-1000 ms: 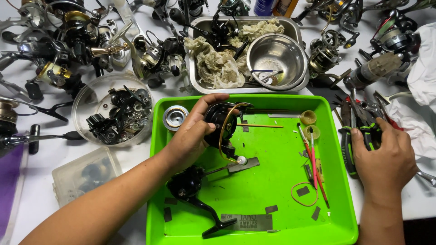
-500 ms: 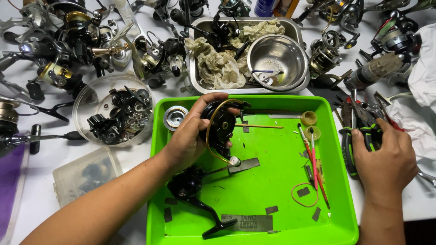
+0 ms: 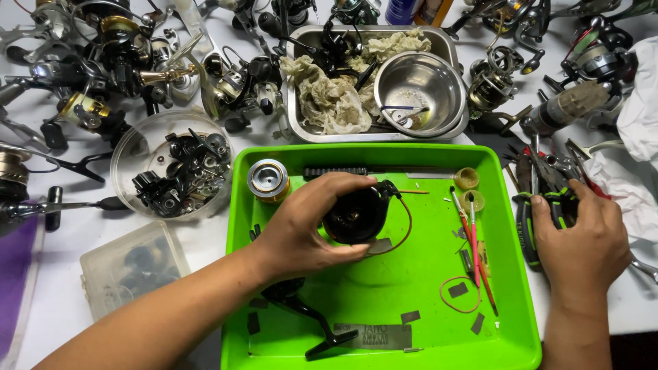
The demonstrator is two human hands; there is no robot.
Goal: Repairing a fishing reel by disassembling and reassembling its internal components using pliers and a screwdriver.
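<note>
My left hand (image 3: 308, 229) grips a black fishing reel rotor with a thin wire bail (image 3: 358, 216), held over the bright green tray (image 3: 510, 329). A silver and gold spool (image 3: 268, 179) stands just left of that hand. A black reel handle (image 3: 312, 318) lies in the tray below my wrist. My right hand (image 3: 582, 240) rests palm down on green-handled pliers (image 3: 531, 223) outside the tray's right edge. Red-handled brushes (image 3: 473, 236), two small yellow caps (image 3: 467, 179) and a rubber band (image 3: 460, 294) lie in the tray's right half.
A steel tray (image 3: 295, 103) behind holds rags and a steel bowl (image 3: 419, 83). A clear round dish (image 3: 130, 151) of black reel parts sits left, a clear lidded box (image 3: 130, 270) below it. Several fishing reels (image 3: 103, 55) crowd the back. White cloth (image 3: 641, 123) lies right.
My left hand has turned the rotor and lowered it toward the tray's middle, its open side now facing up. My right hand stays on the pliers.
</note>
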